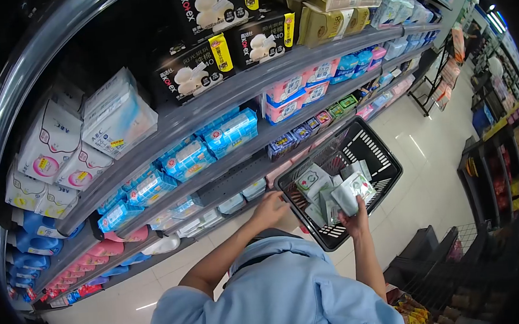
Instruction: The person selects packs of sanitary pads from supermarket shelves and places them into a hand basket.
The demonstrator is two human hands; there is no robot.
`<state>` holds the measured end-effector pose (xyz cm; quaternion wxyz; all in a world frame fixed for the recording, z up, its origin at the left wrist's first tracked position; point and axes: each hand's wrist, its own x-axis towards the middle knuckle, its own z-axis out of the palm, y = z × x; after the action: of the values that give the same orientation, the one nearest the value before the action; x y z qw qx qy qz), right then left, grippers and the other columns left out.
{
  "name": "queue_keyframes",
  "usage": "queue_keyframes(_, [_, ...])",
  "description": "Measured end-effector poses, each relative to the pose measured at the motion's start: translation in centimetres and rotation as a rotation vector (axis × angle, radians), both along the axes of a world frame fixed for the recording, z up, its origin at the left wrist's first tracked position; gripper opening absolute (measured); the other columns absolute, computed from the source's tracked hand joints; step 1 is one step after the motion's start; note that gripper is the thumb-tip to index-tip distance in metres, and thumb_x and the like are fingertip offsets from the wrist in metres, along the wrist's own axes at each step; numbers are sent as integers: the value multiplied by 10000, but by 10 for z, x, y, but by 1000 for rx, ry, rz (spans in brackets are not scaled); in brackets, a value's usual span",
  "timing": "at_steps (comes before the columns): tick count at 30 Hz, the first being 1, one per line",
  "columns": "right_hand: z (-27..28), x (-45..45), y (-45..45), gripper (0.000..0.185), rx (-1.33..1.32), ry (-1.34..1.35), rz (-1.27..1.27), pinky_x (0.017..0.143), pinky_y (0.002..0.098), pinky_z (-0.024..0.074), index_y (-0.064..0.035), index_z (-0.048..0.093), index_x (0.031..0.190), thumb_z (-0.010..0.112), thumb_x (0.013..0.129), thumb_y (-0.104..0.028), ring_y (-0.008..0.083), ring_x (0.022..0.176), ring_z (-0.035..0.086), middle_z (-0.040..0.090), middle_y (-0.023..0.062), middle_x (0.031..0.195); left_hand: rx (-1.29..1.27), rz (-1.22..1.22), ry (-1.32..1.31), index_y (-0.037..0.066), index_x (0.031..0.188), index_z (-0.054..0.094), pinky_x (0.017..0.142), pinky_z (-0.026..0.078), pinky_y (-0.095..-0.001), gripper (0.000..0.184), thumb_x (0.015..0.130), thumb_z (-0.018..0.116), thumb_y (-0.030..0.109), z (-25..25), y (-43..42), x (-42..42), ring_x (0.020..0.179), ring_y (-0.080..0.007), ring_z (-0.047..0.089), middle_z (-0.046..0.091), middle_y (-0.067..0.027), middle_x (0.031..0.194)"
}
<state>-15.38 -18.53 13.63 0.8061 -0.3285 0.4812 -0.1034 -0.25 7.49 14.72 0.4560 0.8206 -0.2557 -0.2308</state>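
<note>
My right hand [354, 220] is closed on a white and pale green soft pack [354, 192], with a small red mark on its front. The pack is over a black shopping basket [389, 168] in front of me. Several similar white and green packs [312, 181] lie inside at the near left end. My left hand [269, 209] is at the basket's left rim with its fingers curled against it; the exact grip is partly hidden.
Curved shelves on the left hold black Kotex boxes [196, 70], white ABC packs [118, 115], blue packs [188, 159] and pink bottles [105, 250]. A display rack [441, 86] stands farther down the aisle. Dark shelving [498, 175] and a wire basket [466, 238] line the right.
</note>
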Motion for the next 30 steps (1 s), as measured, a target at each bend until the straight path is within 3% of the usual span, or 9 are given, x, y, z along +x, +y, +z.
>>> queue_keyframes(4, [-2, 12, -16, 650, -26, 30, -30, 731, 328, 442, -143, 475, 1154, 643, 682, -557, 207, 941, 469, 486, 63, 1063, 174, 121, 40, 10, 1169, 501, 938, 377, -363, 537, 764, 608, 345, -32, 39, 27, 1109, -326, 472, 482, -207, 1185])
queue_keyframes(8, [-17, 31, -30, 613, -11, 44, -130, 795, 359, 410, -168, 452, 1191, 664, 695, -459, 221, 996, 443, 457, 73, 1117, 325, 207, 117, 0, 1148, 515, 940, 378, -368, 538, 746, 601, 347, -41, 66, 49, 1110, -331, 477, 493, -218, 1173])
queue_keyframes(11, [-42, 39, -43, 588, -11, 78, -185, 853, 439, 384, -168, 433, 1212, 642, 719, -410, 266, 1066, 417, 429, 105, 1185, 322, 251, 13, 0, 1138, 524, 935, 383, -376, 541, 732, 604, 347, -73, 80, 61, 1097, -343, 486, 495, -228, 1174])
queue_keyframes(19, [-46, 46, -47, 648, -43, 116, -227, 961, 545, 288, -140, 306, 1320, 564, 802, -431, 358, 1207, 326, 302, 169, 1343, 426, 302, 15, -13, 1201, 462, 972, 355, -382, 591, 744, 599, 335, -74, 88, 84, 1134, -360, 455, 436, -236, 1249])
queue_keyframes(22, [-44, 41, -42, 630, -64, 1, -196, 914, 524, 312, -135, 323, 1315, 546, 812, -442, 360, 1149, 367, 315, 169, 1328, 539, 352, -143, -13, 1228, 433, 981, 347, -392, 605, 759, 585, 337, -82, 94, 103, 1142, -359, 449, 414, -234, 1277])
queue_keyframes(23, [-46, 40, -41, 648, -90, 47, -188, 898, 534, 329, -76, 312, 1327, 494, 843, -467, 372, 1204, 328, 299, 154, 1362, 587, 360, -215, -12, 1236, 424, 983, 345, -395, 607, 765, 579, 338, -83, 96, 111, 1143, -358, 448, 408, -234, 1285])
queue_keyframes(26, [-46, 39, -40, 690, -116, 175, -181, 907, 515, 330, -69, 329, 1308, 548, 795, -475, 362, 1108, 393, 338, 180, 1306, 733, 378, -78, -13, 1228, 437, 985, 341, -412, 605, 756, 565, 343, -78, 96, 136, 1194, -381, 391, 377, -247, 1312])
queue_keyframes(30, [-39, 43, -27, 639, -212, 288, -161, 873, 485, 386, -70, 339, 1302, 522, 824, -453, 333, 1118, 411, 365, 122, 1295, 645, 246, -161, -22, 1195, 479, 982, 341, -427, 576, 751, 555, 338, -105, 109, 177, 1155, -384, 436, 427, -253, 1269])
